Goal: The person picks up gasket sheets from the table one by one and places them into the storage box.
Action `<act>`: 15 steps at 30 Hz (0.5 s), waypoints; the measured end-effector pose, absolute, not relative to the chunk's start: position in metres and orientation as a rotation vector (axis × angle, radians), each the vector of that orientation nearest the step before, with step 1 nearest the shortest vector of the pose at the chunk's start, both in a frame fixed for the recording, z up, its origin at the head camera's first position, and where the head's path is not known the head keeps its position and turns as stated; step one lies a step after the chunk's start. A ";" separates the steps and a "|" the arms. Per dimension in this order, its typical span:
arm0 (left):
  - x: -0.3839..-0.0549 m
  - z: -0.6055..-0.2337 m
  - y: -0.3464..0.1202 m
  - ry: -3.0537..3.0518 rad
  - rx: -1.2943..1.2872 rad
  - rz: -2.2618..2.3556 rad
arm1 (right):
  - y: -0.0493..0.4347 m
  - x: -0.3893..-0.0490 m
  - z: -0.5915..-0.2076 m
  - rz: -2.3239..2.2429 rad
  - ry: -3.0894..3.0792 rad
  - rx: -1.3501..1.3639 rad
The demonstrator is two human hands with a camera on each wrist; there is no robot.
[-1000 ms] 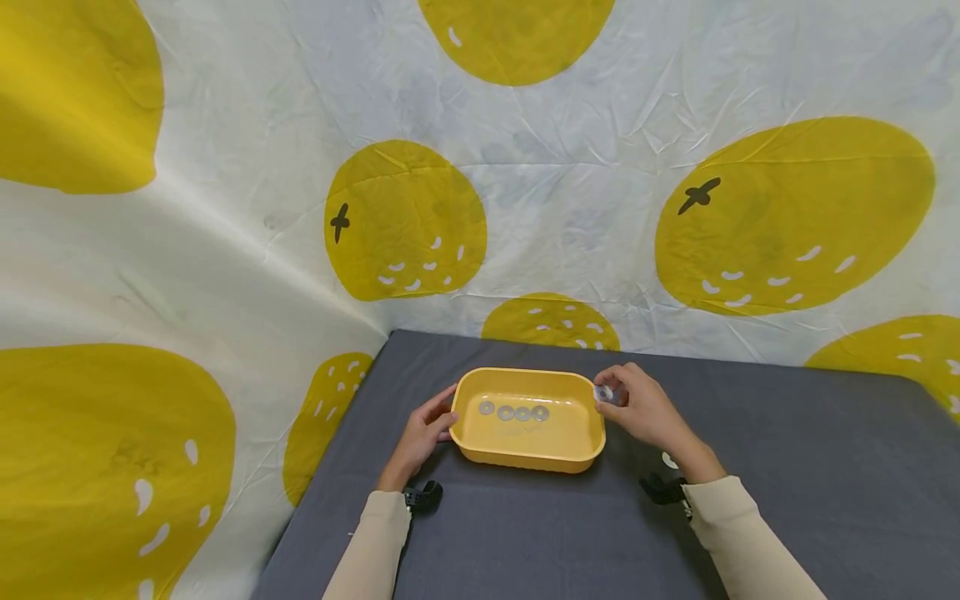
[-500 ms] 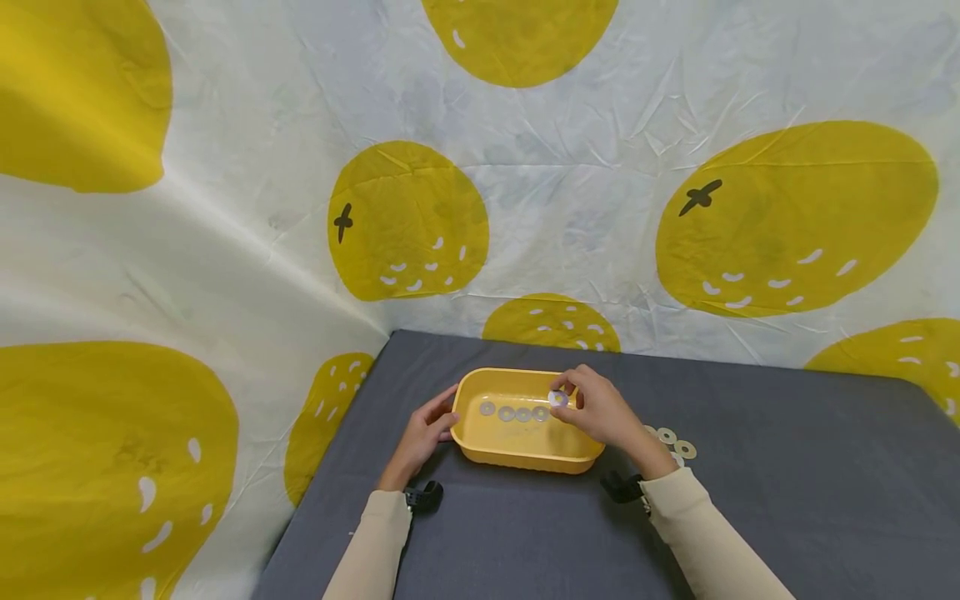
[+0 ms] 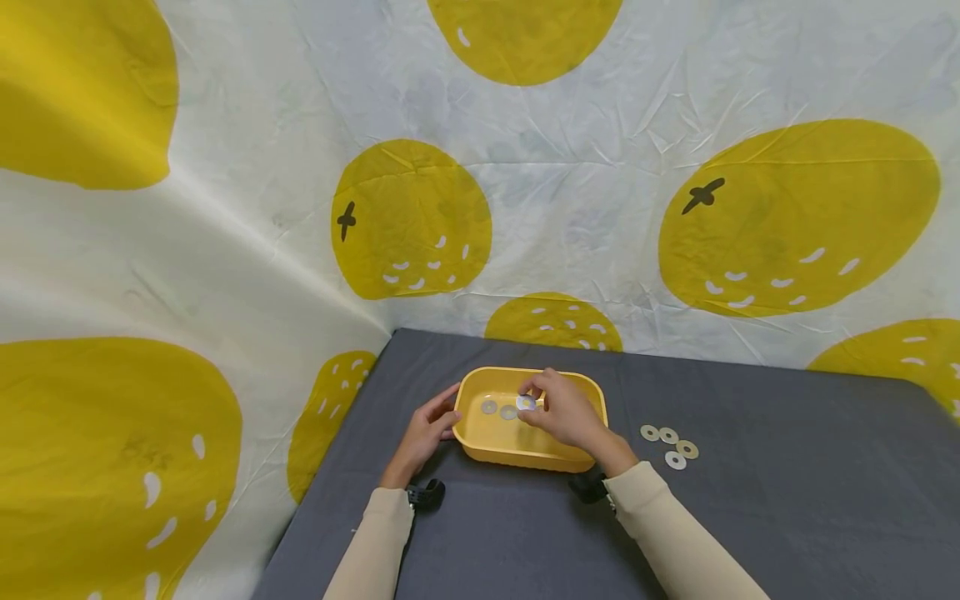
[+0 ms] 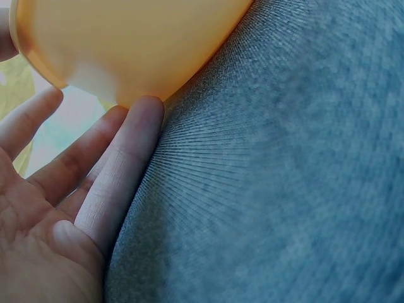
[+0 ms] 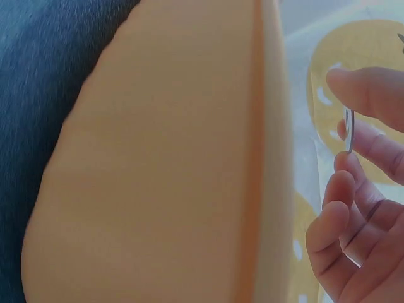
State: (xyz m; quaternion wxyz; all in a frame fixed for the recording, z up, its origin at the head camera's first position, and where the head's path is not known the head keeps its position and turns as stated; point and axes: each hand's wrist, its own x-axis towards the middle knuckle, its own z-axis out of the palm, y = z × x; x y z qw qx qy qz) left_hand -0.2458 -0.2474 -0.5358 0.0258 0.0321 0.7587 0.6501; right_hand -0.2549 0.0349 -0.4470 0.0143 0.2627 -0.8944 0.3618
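My left hand (image 3: 420,435) holds the left end of a yellow plastic tray (image 3: 517,457), thumb over the rim. In the left wrist view, fingertips (image 4: 146,110) press the tray's outer wall low down. Between thumb and fingertips my right hand (image 3: 568,410) pinches a flat metal washer (image 3: 527,402) above the tray. The right wrist view shows this washer edge-on (image 5: 350,129), beyond the tray wall. Two washers lie in a row on the tray floor, the leftmost washer (image 3: 489,407) a little apart from its neighbour (image 3: 508,412). My right hand hides the rest of the row.
Several loose washers (image 3: 668,435) lie on the dark grey tablecloth (image 3: 780,483) right of the tray. A white cloth (image 3: 555,200) printed with yellow fruit hangs behind and to the left of the table.
My right hand has carried its washer leftward from the tray's right rim to over the row, now covering part of it. The loose washers came into full sight. My left hand stayed put.
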 end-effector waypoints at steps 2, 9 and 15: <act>-0.245 -0.531 -0.247 2.330 0.108 1.998 | 0.030 -0.255 -0.448 1.139 -2.788 0.809; -0.234 -0.508 -0.244 2.318 0.150 2.002 | 0.012 -0.257 -0.454 1.141 -2.813 0.764; -0.232 -0.506 -0.243 2.319 0.125 1.997 | -0.003 -0.259 -0.458 1.142 -2.814 0.777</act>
